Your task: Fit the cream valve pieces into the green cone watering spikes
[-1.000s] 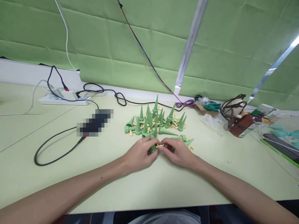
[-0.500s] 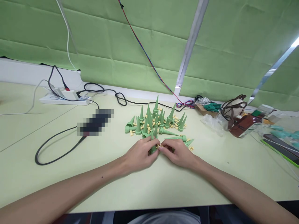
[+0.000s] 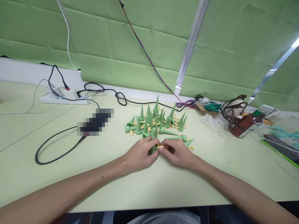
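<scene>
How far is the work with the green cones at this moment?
Done, it seems: a cluster of cones stands upright, though their fittings are too small to judge. In hand: the left hand holds one cone, the right hand a yellow piece at its base. Remaining: a few flat cones and loose yellow pieces beside them.

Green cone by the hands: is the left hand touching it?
Touching. The head view shows the left hand closed around the green cone, fingers on its side; the right hand pinches a small yellow piece beside it.
</scene>
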The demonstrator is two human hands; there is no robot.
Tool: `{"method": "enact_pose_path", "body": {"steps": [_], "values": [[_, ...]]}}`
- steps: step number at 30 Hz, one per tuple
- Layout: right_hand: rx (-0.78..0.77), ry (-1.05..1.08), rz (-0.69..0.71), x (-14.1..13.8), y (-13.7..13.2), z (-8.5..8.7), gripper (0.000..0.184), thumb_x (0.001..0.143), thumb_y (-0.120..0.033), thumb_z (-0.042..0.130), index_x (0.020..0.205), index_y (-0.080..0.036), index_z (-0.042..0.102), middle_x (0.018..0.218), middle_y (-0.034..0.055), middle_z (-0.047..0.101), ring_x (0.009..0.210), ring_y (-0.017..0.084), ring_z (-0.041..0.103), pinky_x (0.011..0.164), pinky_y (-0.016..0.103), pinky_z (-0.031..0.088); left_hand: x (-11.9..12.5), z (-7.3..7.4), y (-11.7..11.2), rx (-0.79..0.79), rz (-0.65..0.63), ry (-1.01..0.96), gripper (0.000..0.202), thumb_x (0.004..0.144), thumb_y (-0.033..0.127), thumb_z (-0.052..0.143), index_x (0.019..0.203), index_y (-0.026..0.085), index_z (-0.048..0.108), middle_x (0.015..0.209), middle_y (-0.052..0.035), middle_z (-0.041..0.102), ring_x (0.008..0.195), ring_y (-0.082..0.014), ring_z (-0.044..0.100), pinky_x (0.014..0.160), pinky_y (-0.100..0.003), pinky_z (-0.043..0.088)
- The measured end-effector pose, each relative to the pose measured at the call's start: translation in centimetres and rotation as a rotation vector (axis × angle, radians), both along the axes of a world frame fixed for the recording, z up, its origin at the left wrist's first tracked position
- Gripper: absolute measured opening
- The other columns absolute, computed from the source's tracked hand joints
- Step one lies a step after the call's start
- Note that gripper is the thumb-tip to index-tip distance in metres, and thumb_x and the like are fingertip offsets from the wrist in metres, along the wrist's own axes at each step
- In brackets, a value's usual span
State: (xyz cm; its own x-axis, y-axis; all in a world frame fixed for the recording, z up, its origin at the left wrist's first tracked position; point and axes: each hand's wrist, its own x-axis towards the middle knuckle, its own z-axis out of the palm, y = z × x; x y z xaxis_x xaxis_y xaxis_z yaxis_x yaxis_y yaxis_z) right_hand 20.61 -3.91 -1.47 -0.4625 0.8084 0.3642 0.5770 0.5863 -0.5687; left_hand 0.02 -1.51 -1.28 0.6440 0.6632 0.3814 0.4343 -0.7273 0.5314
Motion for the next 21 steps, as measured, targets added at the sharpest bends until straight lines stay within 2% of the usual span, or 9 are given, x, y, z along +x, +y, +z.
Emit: {"method": "enact_pose_path", "body": {"steps": [5, 13, 21], "values": [[0.011, -0.028, -0.027, 0.01, 0.18, -0.18, 0.033, 0.101, -0.036, 0.052, 0.074, -0.018, 0.059, 0.062, -0.0017, 0.055, 0.057, 0.012, 0.047, 0.055, 0.024, 0.036, -0.01, -0.02, 0.05, 0.015, -0.006, -0.014, 0.014, 0.090, 0.016, 0.054, 0.097, 0.020, 0.066, 0.082, -0.0020, 0.058, 0.064, -0.0133, 0.055, 0.055, -0.023, 0.042], [-0.013, -0.012, -0.005, 0.04, 0.03, -0.06, 0.022, 0.099, -0.034, 0.055, 0.085, -0.018, 0.062, 0.063, -0.0019, 0.056, 0.057, 0.013, 0.049, 0.055, 0.024, 0.037, -0.04, -0.05, 0.07, -0.003, -0.003, 0.009, 0.015, 0.090, 0.016, 0.053, 0.099, 0.020, 0.065, 0.083, -0.0022, 0.057, 0.066, -0.0139, 0.055, 0.056, -0.023, 0.042], [-0.001, -0.035, -0.015, -0.01, 0.27, -0.13, 0.033, 0.101, -0.035, 0.051, 0.074, -0.018, 0.058, 0.062, -0.0021, 0.053, 0.057, 0.012, 0.046, 0.056, 0.025, 0.033, -0.05, -0.13, 0.07, -0.014, -0.008, 0.013, 0.014, 0.091, 0.016, 0.052, 0.098, 0.020, 0.064, 0.083, -0.0022, 0.056, 0.067, -0.0143, 0.055, 0.057, -0.023, 0.042]]}}
